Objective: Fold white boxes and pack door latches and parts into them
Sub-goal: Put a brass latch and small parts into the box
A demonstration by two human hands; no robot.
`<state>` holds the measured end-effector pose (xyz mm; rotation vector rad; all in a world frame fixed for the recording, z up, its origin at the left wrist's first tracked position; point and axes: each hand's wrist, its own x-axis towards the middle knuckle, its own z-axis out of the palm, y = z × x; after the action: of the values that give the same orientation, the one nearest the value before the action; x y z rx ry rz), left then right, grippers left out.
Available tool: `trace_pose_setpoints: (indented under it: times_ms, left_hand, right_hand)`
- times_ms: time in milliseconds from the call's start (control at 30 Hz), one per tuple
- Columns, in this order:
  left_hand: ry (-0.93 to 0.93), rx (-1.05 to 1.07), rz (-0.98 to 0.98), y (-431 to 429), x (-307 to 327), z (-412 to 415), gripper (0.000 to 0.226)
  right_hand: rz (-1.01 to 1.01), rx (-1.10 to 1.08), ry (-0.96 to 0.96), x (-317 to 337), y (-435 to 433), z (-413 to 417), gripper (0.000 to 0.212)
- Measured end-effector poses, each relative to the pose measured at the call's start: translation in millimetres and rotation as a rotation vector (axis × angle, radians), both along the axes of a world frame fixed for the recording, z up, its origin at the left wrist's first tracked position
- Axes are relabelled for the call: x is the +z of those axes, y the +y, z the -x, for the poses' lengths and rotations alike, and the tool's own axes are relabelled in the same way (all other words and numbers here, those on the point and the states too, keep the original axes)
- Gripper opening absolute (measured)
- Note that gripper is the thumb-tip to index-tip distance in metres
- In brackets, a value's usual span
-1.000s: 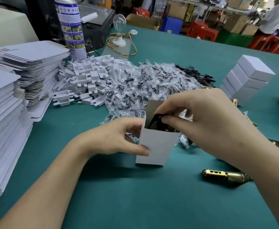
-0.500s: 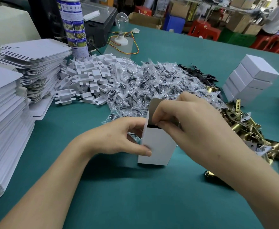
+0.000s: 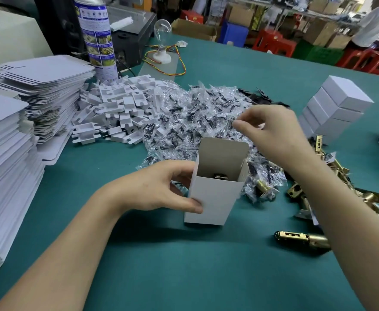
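We see a spray can (image 3: pixel 96 39) standing far left on the green table (image 3: pixel 184 277), with a black machine (image 3: pixel 131 47) just beside it. A clear bulb (image 3: pixel 162 30) on a white base is near; red stools (image 3: pixel 273 42) are beyond.

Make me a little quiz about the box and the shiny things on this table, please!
1. True or false: the left hand holds the white box upright with its top flap open.
2. What hovers over the pile of clear bags? A) the right hand B) the spray can C) the light bulb
3. Fill in: the stack of closed boxes stands on the person's ___ side.

Key: 1 true. 2 A. 3 right.
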<state>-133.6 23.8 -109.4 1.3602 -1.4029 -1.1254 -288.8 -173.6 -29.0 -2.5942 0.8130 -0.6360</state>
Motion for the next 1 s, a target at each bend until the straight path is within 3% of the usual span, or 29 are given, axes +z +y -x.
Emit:
trace_pose_setpoints:
  times_ms: [233, 400, 500, 667, 733, 867, 1000]
  left_hand:
    - [0.015, -0.004, 0.006, 0, 0, 1, 0.041]
    - [0.014, -0.002, 0.001, 0, 0, 0, 0.042]
    - [0.012, 0.004, -0.003, 0, -1, 0, 0.043]
    - [-0.001, -0.004, -0.007, -1, 0, 0, 0.046]
    - [0.002, -0.001, -0.011, -1, 0, 0, 0.046]
    - [0.008, 0.001, -0.013, -1, -1, 0, 0.047]
    - [0.025, -0.013, -0.008, -1, 0, 0, 0.048]
  right_hand:
    - [0.307, 0.095, 0.22, -17, -6, -51, 0.042]
    - [0.508, -0.026, 0.25, -19, -2, -69, 0.023]
    - [0.405, -0.058, 0.126, -14, -3, -63, 0.018]
    - [-0.3, 0.093, -0.379, 14, 3, -27, 0.008]
    - [-0.441, 0.254, -0.465, 25, 11, -6, 0.01]
    - [-0.486, 0.499, -0.411, 30, 36, 25, 0.013]
    - [-0.187, 0.512, -0.164, 20, 51, 35, 0.005]
